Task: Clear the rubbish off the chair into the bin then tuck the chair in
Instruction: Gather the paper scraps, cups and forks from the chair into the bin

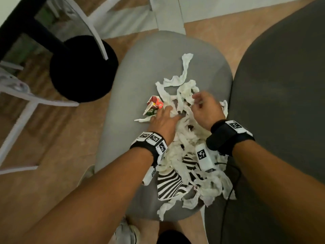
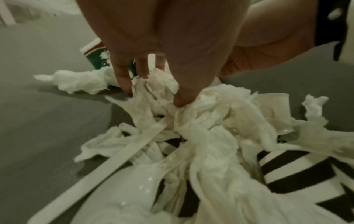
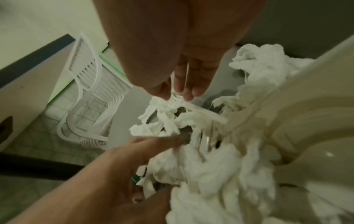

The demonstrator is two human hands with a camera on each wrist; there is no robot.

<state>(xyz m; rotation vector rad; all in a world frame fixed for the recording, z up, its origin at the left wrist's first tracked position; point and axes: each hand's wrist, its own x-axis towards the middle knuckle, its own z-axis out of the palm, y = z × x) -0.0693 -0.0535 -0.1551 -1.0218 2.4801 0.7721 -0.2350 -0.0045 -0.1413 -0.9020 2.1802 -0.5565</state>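
Note:
A heap of torn white tissue (image 1: 184, 138) covers the near half of the grey chair seat (image 1: 140, 67), over black-and-white striped paper (image 1: 168, 185). A crushed red and green carton (image 1: 154, 106) lies at the heap's left edge. My left hand (image 1: 171, 112) digs into the tissue (image 2: 210, 136) beside the carton (image 2: 95, 56), fingers and thumb pinching shreds (image 2: 153, 97). My right hand (image 1: 194, 99) is just to its right; its fingertips (image 3: 178, 97) pinch a tissue strip and what looks like a white plastic fork. The round black bin (image 1: 82, 67) stands on the floor left of the chair.
A large dark grey cushion or seat (image 1: 281, 85) borders the chair on the right. White chair legs (image 1: 26, 103) and a dark table leg stand at the left, and a white plastic chair (image 3: 91, 91) beyond. A flat white plastic strip (image 2: 114, 163) lies in the heap.

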